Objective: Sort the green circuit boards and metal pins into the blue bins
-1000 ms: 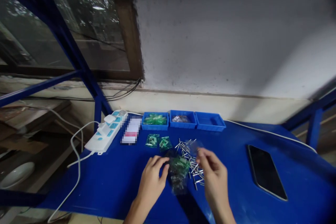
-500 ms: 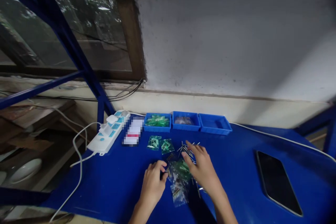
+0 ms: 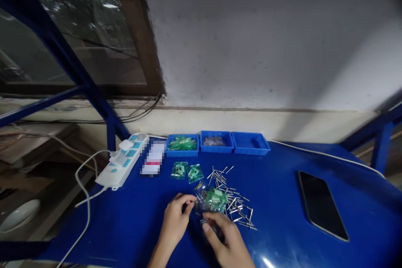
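My left hand (image 3: 176, 217) is closed in a pinch at the left edge of a small clear plastic bag (image 3: 201, 187) with a thin metal piece inside. My right hand (image 3: 226, 236) is below it, thumb and forefinger drawn together on a shiny bit that I cannot make out; its palm hides what lies underneath. Just above the right fingers lies a green bag (image 3: 216, 199) with pale parts in it. Loose metal pins (image 3: 235, 205) are scattered to its right. Two more small green bags, one left (image 3: 179, 170) and one right (image 3: 195, 173), rest flat above my hands.
Along the back stand three blue bins: one with green bags (image 3: 182, 154), one with clear bags (image 3: 216, 149), one with a bare floor (image 3: 251, 151). A white power strip (image 3: 121, 163) and a blurred phone-like item (image 3: 153, 158) are left. A dark tablet or phone (image 3: 323, 205) lies right.
My right hand has come down and left from above the metal pins, uncovering them, to the lower end of the bags. My left hand stays pinched at the clear bag. The view has shifted slightly.
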{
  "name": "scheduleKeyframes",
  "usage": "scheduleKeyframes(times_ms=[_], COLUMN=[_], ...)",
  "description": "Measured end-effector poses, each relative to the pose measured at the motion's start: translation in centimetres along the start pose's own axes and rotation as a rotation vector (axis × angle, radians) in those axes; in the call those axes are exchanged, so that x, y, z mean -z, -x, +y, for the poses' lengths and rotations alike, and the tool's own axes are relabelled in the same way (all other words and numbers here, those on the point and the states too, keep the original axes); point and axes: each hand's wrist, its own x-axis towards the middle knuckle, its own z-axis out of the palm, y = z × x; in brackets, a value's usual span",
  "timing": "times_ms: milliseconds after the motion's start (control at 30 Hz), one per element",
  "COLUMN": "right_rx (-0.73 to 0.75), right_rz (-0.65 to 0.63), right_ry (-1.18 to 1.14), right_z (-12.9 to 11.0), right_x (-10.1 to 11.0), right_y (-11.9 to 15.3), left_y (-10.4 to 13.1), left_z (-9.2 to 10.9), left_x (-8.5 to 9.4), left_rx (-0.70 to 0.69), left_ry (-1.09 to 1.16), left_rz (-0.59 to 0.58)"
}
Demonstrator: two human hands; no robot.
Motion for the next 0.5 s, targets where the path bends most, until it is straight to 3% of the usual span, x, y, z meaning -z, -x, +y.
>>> scheduleKeyframes(times_ms=[167,333,500], right_rx=[-0.144,-0.388,-0.349], right_rz=[-0.084,-0.079,0.087], right_ry=[-0.203,-0.584,-0.657], right_z=[-0.4,-0.5,-1.1], right_x=[-1.7,-2.2,-2.0], right_y=[-0.7,-1.5,-2.0], left_y=[0.5,1.4,2.2], left_z=[0.0,0.6,1.6], left_x=[0.1,0.6,0.5], left_rx=[-0.029,-0.189,-0.269], left_ry=[0.069,0.204,0.270], left_rz=[0.087,0.212,0.091])
